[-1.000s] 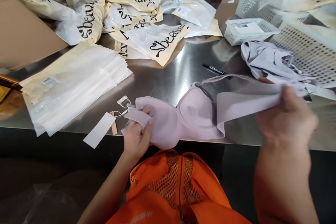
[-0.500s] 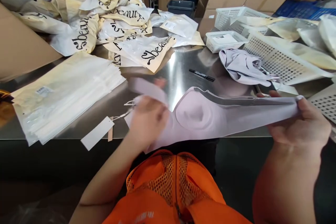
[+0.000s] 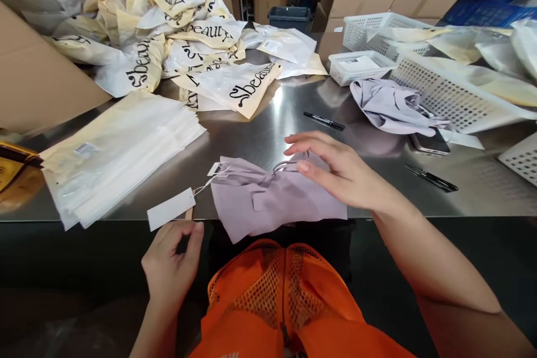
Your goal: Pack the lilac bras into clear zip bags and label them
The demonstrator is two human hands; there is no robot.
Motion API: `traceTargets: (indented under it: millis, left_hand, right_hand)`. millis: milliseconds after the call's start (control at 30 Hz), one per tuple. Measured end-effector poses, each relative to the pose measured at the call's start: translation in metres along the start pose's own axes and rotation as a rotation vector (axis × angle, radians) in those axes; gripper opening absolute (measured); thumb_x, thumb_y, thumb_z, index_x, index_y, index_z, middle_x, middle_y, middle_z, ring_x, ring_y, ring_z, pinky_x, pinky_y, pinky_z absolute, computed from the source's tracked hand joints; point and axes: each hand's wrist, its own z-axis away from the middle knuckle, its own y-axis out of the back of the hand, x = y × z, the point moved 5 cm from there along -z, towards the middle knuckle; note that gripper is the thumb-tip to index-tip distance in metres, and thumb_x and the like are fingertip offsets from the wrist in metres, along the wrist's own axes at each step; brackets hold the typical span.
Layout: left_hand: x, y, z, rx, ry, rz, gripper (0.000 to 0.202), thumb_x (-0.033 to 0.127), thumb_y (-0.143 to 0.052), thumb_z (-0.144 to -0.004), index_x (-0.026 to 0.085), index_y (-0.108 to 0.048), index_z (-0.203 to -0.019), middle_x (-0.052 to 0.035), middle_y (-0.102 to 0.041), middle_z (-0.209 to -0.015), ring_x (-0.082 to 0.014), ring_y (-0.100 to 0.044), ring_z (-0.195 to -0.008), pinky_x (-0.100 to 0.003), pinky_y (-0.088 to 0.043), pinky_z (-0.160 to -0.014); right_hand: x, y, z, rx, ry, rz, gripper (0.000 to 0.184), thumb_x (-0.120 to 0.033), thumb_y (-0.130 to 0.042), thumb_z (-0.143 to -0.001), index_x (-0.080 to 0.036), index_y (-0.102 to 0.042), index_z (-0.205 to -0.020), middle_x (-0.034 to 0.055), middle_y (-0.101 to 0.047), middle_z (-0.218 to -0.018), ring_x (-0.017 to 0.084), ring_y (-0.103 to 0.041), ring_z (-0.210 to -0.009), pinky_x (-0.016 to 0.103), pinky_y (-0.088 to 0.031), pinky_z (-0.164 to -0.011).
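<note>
A folded lilac bra (image 3: pixel 243 207) lies at the table's front edge. White string joins a blank white hang tag (image 3: pixel 171 208) to its left end, and a beige strip (image 3: pixel 189 213) shows behind the tag. Just below the tag, my left hand (image 3: pixel 170 257) is curled with thumb and forefinger together; whether anything is between the tips is hidden. My right hand (image 3: pixel 335 170) hovers over or rests lightly on the bra's right part, its fingers stretched out and apart, covering some of the fabric and a thin dark strap loop.
Flat plastic bags (image 3: pixel 121 162) are stacked at left, with printed filled bags (image 3: pixel 247 86) piled behind. A marker (image 3: pixel 324 121), black tweezers (image 3: pixel 432 178), a phone (image 3: pixel 432 144), more lilac garments (image 3: pixel 388 103) and white baskets (image 3: pixel 444 100) are on the table. A yellow tape dispenser (image 3: pixel 14 168) stands far left.
The bra, stretched out between both hands before, now lies folded and smaller. My right hand has let go of its far end and moved left; my left hand has dropped down and left.
</note>
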Motion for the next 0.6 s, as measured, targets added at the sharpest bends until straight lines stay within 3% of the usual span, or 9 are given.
traceTargets:
  millis: [67,133,200,267,333,433,500,600]
  left_hand:
    - [-0.017,0.005,0.009,-0.006,0.087,-0.055,0.019,0.028,-0.063,-0.090,0.020,-0.063,-0.073,0.0027,-0.063,-0.067,-0.0116,-0.059,-0.061,-0.023,-0.043,-0.058]
    - [-0.027,0.005,0.013,-0.005,0.137,-0.071,0.021,0.031,-0.063,-0.090,0.020,-0.064,-0.072,0.0033,-0.062,-0.063,-0.0110,-0.058,-0.057,-0.023,-0.041,-0.054]
    - [-0.032,0.003,0.010,0.000,0.153,-0.063,0.025,0.032,-0.061,-0.091,0.020,-0.063,-0.069,0.0031,-0.061,-0.061,-0.0110,-0.057,-0.055,-0.022,-0.042,-0.054]
    - [-0.034,0.000,0.002,-0.008,0.148,-0.061,0.029,0.035,-0.058,-0.092,0.020,-0.062,-0.067,0.0022,-0.061,-0.061,-0.0116,-0.057,-0.055,-0.023,-0.042,-0.055]
    - [-0.039,-0.003,-0.013,-0.037,0.137,-0.094,0.032,0.037,-0.054,-0.093,0.020,-0.061,-0.066,0.0003,-0.062,-0.064,-0.0132,-0.058,-0.058,-0.025,-0.043,-0.058]
    - [-0.059,0.001,-0.050,-0.073,0.158,-0.292,0.037,0.043,-0.047,-0.095,0.020,-0.064,-0.073,-0.0052,-0.066,-0.074,-0.0194,-0.062,-0.071,-0.030,-0.046,-0.068]
    - [-0.083,0.008,-0.085,-0.077,0.203,-0.456,0.039,0.043,-0.041,-0.097,0.018,-0.068,-0.085,-0.0111,-0.070,-0.088,-0.0256,-0.064,-0.089,-0.035,-0.048,-0.080]
    - [-0.124,0.016,-0.144,-0.121,0.255,-0.533,0.037,0.034,-0.041,-0.096,0.012,-0.068,-0.108,-0.0163,-0.068,-0.116,-0.0302,-0.057,-0.116,-0.038,-0.043,-0.098]
  right_hand:
    - [0.021,-0.014,-0.023,-0.172,-0.020,0.060,0.042,-0.054,-0.052,-0.095,-0.022,-0.062,-0.121,0.0088,-0.060,-0.129,0.023,-0.060,-0.113,0.036,-0.048,-0.094]
    - [0.038,-0.037,-0.039,-0.437,-0.056,0.117,0.051,-0.061,-0.057,-0.089,-0.019,-0.064,-0.118,0.0094,-0.065,-0.117,0.023,-0.063,-0.102,0.034,-0.048,-0.085]
    - [0.049,-0.062,-0.046,-0.642,-0.079,0.222,0.056,-0.068,-0.062,-0.081,-0.016,-0.068,-0.101,0.0088,-0.068,-0.095,0.023,-0.063,-0.085,0.033,-0.047,-0.074]
    - [0.053,-0.083,-0.049,-0.722,-0.073,0.316,0.056,-0.072,-0.066,-0.074,-0.016,-0.064,-0.078,0.0061,-0.063,-0.073,0.021,-0.058,-0.068,0.032,-0.043,-0.065]
    - [0.052,-0.100,-0.048,-0.730,-0.063,0.285,0.055,-0.073,-0.065,-0.073,-0.019,-0.055,-0.063,0.0027,-0.054,-0.059,0.016,-0.049,-0.056,0.031,-0.039,-0.057]
    - [0.048,-0.108,-0.043,-0.674,-0.068,0.077,0.053,-0.069,-0.057,-0.080,-0.023,-0.050,-0.057,0.0001,-0.047,-0.053,0.012,-0.039,-0.049,0.028,-0.034,-0.050]
    - [0.046,-0.096,-0.038,-0.587,-0.092,-0.030,0.051,-0.066,-0.054,-0.084,-0.021,-0.052,-0.059,0.0000,-0.049,-0.056,0.012,-0.041,-0.051,0.027,-0.034,-0.050]
    - [0.046,-0.059,-0.025,-0.406,-0.176,-0.232,0.045,-0.063,-0.058,-0.082,-0.020,-0.058,-0.070,0.0008,-0.056,-0.063,0.015,-0.050,-0.057,0.027,-0.038,-0.053]
